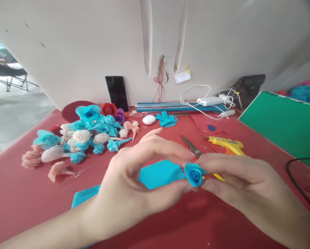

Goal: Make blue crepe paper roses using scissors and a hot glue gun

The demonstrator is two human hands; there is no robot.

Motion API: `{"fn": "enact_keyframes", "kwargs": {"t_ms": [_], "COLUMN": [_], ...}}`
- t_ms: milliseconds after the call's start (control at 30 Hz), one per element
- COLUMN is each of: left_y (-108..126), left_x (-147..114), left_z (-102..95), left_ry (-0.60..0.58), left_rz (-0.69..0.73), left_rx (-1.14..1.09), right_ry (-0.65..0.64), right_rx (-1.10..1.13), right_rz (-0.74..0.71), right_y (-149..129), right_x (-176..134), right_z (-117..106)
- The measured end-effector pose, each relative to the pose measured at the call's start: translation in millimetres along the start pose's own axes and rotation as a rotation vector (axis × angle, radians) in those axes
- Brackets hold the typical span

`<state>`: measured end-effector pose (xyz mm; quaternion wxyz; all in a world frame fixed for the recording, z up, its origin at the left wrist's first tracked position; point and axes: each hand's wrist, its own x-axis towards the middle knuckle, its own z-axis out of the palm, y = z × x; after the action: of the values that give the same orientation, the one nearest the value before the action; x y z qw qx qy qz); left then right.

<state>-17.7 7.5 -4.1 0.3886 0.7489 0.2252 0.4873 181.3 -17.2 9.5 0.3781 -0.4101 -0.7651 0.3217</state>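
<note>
A small blue paper rose (195,175) with a rolled centre is pinched between my two hands above the red table. My left hand (141,176) has its thumb and fingertips at the flower's left side. From the right, my right hand (238,185) grips it with thumb and forefinger. Beneath my hands lies a blue sheet of paper (161,174); another blue piece (85,197) shows partly behind my left wrist. Scissors (192,147) rest just beyond my fingers, their handles mostly hidden. A yellow glue gun (226,143) lies past my right hand.
Many paper flowers (82,136) in blue, white and pink are heaped at the left. Along the wall are a phone (117,93), a white egg-shaped object (149,120), blue paper strips (166,119) and a white power strip (209,101). A green board (284,128) stands right, near a black cable (295,183).
</note>
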Motion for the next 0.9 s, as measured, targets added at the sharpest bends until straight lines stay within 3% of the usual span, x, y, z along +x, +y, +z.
{"fn": "enact_keyframes", "kwargs": {"t_ms": [333, 533, 767, 900], "left_y": [-1, -1, 1, 1], "left_x": [4, 3, 4, 5], "left_z": [3.7, 3.1, 6.3, 7.8], "left_ry": [0.045, 0.067, 0.115, 0.120], "left_rz": [-0.016, -0.014, -0.040, -0.068], "left_rx": [-0.086, -0.093, -0.080, -0.075], "right_ry": [0.093, 0.109, 0.185, 0.176], "right_rx": [0.092, 0.048, -0.161, -0.151], "right_rz": [-0.104, -0.125, -0.205, -0.213], "right_y": [2, 2, 2, -2], "right_x": [-1, -2, -3, -1], "right_z": [7, 8, 12, 10]}}
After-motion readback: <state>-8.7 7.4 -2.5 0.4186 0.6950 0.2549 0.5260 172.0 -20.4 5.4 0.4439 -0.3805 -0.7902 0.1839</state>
